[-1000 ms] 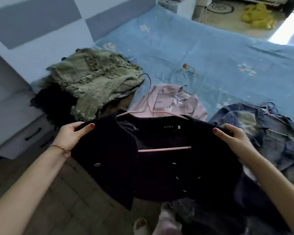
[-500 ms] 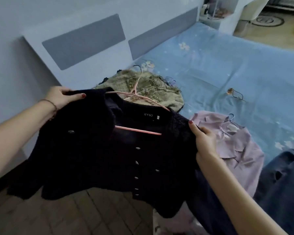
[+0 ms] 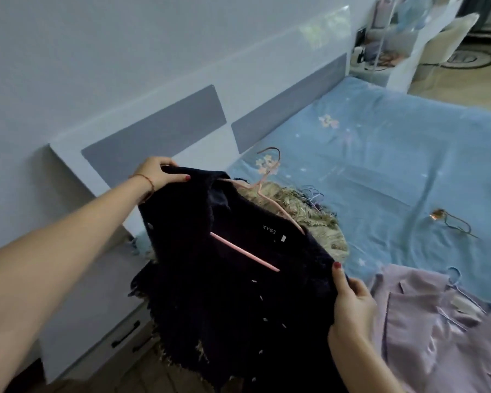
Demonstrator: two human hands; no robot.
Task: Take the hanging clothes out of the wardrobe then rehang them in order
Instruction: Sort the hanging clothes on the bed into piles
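Held up over the bed [image 3: 380,165]: dark jacket [image 3: 224,279] on pink hanger [image 3: 244,252], left hand [image 3: 156,173] and right hand [image 3: 352,304] pinching each shoulder, fingers curled. Likely mid-sorting; next, carried to wardrobe, hook free.

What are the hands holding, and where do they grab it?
Both hands hold the dark jacket by its shoulders: left hand on one, right hand on the other.

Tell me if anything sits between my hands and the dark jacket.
Nothing does. The left hand grips one shoulder of the dark jacket and the right hand grips the other, both directly on the fabric.
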